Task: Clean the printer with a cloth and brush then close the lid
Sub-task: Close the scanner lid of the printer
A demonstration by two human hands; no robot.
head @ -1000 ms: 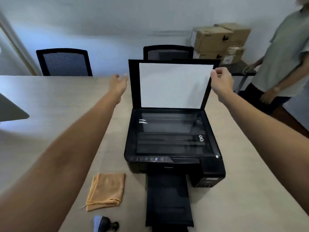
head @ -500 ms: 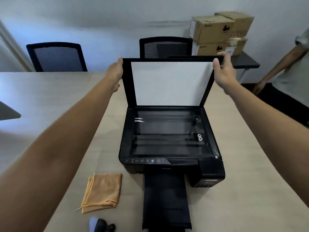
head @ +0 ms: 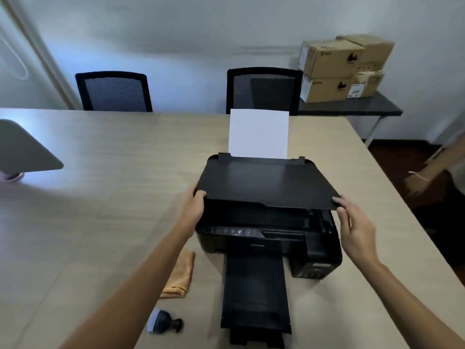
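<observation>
A black printer sits on a light wood desk, right of centre, w/ its output tray pulled out toward the desk's near edge. The printer lid is tilted low over the scanner bed, hinged at the back, front edge raised a little so a dark gap shows beneath. Left hand is at the lid's front-left corner, fingers curled around the edge, gripping it. Right hand is at the lid's front-right corner, fingers spread and loosely open; fingertips touch the corner edge, not wrapped round it. Both forearms reach in from the near edge, one each side of the printer. A white sheet of paper stands upright in the rear feeder, behind the lid. An orange cloth, folded, lies on the desk just left of the tray, partly hidden under the left forearm. A small brush, dark body w/ pale bristles, lies on its side near the desk's near edge, in front of the cloth, apart from both hands. Two black chairs stand along the desk's far edge. Cardboard boxes are stacked on a dark side table at back right. Another person's arm shows at the right edge of view.
</observation>
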